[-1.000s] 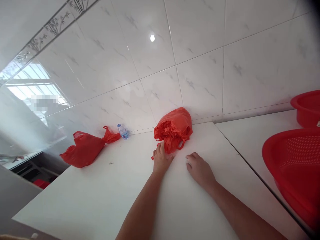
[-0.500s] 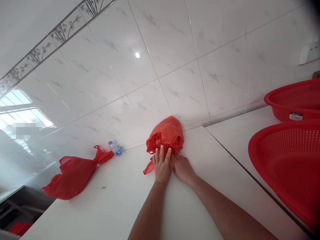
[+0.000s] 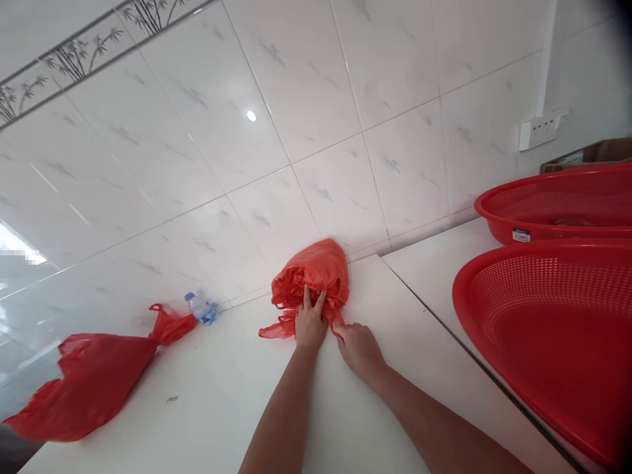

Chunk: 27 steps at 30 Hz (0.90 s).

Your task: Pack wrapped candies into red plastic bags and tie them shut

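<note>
The fingers of the left hand [image 3: 311,326] lie over the gathered mouth of a red bundle [image 3: 326,260] of plastic bags; two are stretched forward and spread apart on the crumpled plastic. Whether the others curl round any of it is hidden, so I cannot tell if this hand grips or only presses. Just to the right, the fingers of the right hand [image 3: 363,349] are bent and nearly closed, with thumb and forefinger appearing to pinch a thin red strip [image 3: 334,321] hanging from the bundle.

That is the main change: a second ago the right hand was apart from the plastic, over the bare surface, and now it is at the strip. Both hands are thus on the bundle, which seems to let one steady it while the other works at the loose plastic.

The bundle sits on the white tabletop [image 3: 222,408], at its far side against the tiled wall [image 3: 247,145], with a loose red flap [image 3: 276,329] spread to the left of the left hand. Farther left, a small water bottle [image 3: 202,309] leans near the wall, with a second red bag [image 3: 103,382] beside it. The view has swung right, showing more of the near basket [image 3: 567,283], the far basket [image 3: 503,232] and a cardboard box [image 3: 592,155] behind.
</note>
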{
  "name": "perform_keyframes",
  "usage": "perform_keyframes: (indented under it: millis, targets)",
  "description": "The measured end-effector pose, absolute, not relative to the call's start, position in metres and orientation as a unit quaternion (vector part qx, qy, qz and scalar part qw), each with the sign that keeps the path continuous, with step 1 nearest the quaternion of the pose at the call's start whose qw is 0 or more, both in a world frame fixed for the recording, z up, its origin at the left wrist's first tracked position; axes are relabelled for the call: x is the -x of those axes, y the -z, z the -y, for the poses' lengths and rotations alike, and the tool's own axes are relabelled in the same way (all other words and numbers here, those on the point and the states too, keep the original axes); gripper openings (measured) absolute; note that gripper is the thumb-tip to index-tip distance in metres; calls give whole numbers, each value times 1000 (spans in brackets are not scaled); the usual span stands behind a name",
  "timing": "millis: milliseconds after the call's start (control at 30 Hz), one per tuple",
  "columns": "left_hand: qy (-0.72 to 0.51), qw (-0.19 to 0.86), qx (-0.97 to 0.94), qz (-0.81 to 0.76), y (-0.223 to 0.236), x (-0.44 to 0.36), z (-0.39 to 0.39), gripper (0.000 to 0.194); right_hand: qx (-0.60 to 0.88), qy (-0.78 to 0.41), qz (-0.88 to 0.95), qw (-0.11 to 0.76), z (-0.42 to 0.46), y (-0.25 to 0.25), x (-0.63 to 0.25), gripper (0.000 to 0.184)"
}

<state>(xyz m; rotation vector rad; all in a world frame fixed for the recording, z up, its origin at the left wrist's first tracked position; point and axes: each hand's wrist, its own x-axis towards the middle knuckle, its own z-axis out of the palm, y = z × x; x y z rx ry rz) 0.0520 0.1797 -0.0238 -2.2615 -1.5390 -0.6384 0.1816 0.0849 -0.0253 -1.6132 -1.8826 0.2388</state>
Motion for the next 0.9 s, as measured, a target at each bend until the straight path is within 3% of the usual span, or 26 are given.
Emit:
perform_keyframes:
  millis: [133,233,467,567,667,733,900]
  targets:
    - [215,158,791,550,19,-54,-181,70,586,-99,726,347,-53,32,-185,27]
    - [220,155,787,555,18,-54,-180,70,535,-174,737,375,-23,34,-193,25]
    - [288,145,776,542,20,-51,-178,67,360,-598,618,361,7,10,-227,20]
    - [328,164,763,532,20,-52,-174,69,265,-704,524,399,-2,3,-252,16]
    - [364,186,740,535,19,-56,-163,71,228,-703,473,479,-11,-1,-279,9]
    - [373,203,734,530,18,-60,-151,69,262,-661,483,511,-14,-5,-293,18]
    - [373,161,775,483,24,-62,-111,37,419,-535,586,441,-20,-4,-297,44]
